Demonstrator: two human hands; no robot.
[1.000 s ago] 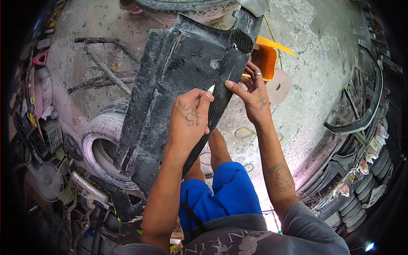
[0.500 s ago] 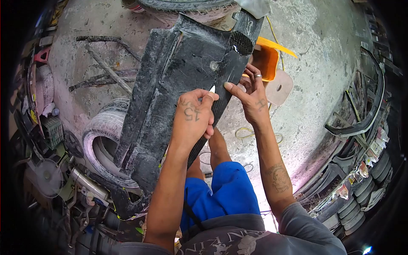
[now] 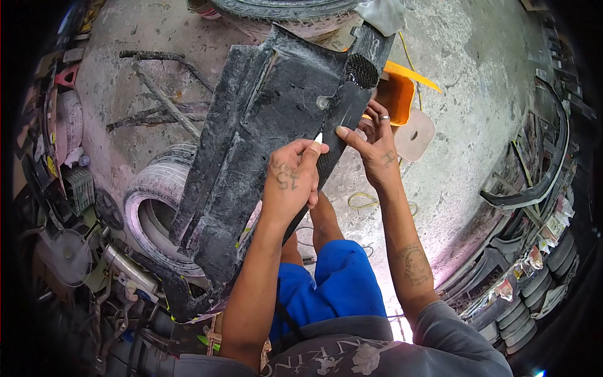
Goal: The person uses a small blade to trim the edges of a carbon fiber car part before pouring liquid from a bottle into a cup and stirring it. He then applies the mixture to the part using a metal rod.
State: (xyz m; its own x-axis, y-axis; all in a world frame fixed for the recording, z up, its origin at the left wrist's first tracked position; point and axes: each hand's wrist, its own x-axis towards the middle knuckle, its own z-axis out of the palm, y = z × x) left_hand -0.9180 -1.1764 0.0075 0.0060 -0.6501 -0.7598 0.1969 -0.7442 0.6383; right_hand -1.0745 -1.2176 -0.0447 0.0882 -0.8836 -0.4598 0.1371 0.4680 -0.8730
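Note:
A long black carbon-fibre body panel (image 3: 264, 125) leans across my lap, its lower end over a tyre. My left hand (image 3: 292, 179) is closed around a small white-tipped tool (image 3: 318, 138), the tip touching the panel's right edge. My right hand (image 3: 374, 147) steadies that same edge from the right, fingers curled behind it and thumb on the woven strip. A ring shows on one finger.
A dusty tyre (image 3: 154, 207) lies on the concrete floor at left, another tyre (image 3: 282, 9) at the top. An orange tub (image 3: 396, 94) and a pale disc (image 3: 414, 135) sit behind the panel. Black bumper parts (image 3: 540, 169) and clutter line the right; metal bars (image 3: 157, 100) lie upper left.
My left hand with the tool has slid slightly down and right along the panel edge. The right hand keeps its hold.

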